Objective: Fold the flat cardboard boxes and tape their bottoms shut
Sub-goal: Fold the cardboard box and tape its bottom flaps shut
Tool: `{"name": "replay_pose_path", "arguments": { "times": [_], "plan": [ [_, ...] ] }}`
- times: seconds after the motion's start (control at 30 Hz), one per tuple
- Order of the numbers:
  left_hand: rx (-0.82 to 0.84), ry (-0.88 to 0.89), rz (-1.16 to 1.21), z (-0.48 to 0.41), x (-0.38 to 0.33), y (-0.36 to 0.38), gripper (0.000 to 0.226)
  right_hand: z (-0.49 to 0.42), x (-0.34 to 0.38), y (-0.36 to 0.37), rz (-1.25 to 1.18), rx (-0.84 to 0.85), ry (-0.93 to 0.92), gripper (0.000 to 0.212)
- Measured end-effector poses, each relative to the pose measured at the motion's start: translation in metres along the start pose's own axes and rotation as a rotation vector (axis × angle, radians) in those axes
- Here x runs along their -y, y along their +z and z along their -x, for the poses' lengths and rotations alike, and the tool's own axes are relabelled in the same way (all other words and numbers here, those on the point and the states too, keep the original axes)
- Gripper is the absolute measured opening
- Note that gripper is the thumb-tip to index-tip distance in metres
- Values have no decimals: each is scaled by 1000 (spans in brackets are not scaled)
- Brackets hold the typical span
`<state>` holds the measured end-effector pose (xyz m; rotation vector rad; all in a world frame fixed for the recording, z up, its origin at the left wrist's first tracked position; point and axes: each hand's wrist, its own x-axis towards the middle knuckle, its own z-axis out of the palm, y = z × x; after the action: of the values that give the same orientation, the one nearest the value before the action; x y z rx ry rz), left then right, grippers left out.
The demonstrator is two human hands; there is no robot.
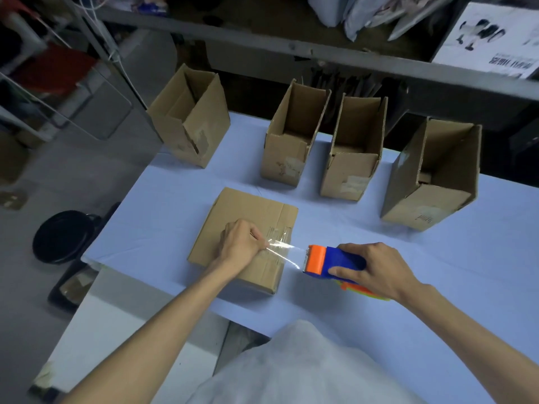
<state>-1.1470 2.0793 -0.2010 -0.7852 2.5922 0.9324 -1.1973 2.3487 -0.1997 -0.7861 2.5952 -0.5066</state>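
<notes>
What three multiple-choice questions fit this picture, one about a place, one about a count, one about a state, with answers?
1. Where is the blue-and-orange plastic tape dispenser?
A. In the right hand, right of the closed brown cardboard box.
B. Inside an open box.
C. On the floor.

2. How many open-topped brown cardboard boxes stand at the far side of the pale blue table?
A. Two.
B. Four.
C. Six.

3. What is the left hand doing?
A. Lying flat on the table.
B. Pinching the clear tape strip above the closed box.
C. Lifting an open box.

Answers: 1 A, its fingers wrap the dispenser; 2 B, four stand in a row; 3 B, tape stretches from its fingers to the dispenser.
</notes>
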Motion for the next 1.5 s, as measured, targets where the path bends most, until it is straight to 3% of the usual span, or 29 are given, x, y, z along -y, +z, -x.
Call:
{"name": "replay_pose_path", "arguments": {
  "times": [0.2,0.33,0.43,0.5,0.67,0.73,0.83,0.93,1.03,1.1,1.23,1.37,1.5],
  "plan": [
    [-56,96,-105,3,-1,13,9,-2,0,3,59,-2,24,39],
    [-47,207,-338,4,-7,19,7,-3,0,5,69,5,37,40],
    [-29,210,-528,3,-12,15,33,-3,3,6,64,25,50,41],
    [-23,163,-534,0,-15,14,51,-3,4,7,60,35,52,40],
    [-131,266,-722,-1,-9,18,58,-9,6,11,114,42,59,39],
    [-176,327,-531,-5,3,19,58,-12,9,13,127,52,65,41],
    [48,433,-11,-4,16,28,48,-19,17,16,159,86,91,42],
    [123,416,205,-4,25,34,39,-32,34,18,183,127,131,43],
    [113,428,214,-10,30,37,39,-49,55,22,211,154,191,45],
    [123,426,223,-10,32,39,39,-56,73,19,284,172,189,36],
    [81,434,218,-9,33,41,40,-65,109,14,538,177,-2,19],
    [48,426,180,-13,34,43,38,-76,125,23,676,156,-111,22],
    [111,430,243,-12,39,44,51,-55,90,25,802,246,-148,27]
  ]
}}
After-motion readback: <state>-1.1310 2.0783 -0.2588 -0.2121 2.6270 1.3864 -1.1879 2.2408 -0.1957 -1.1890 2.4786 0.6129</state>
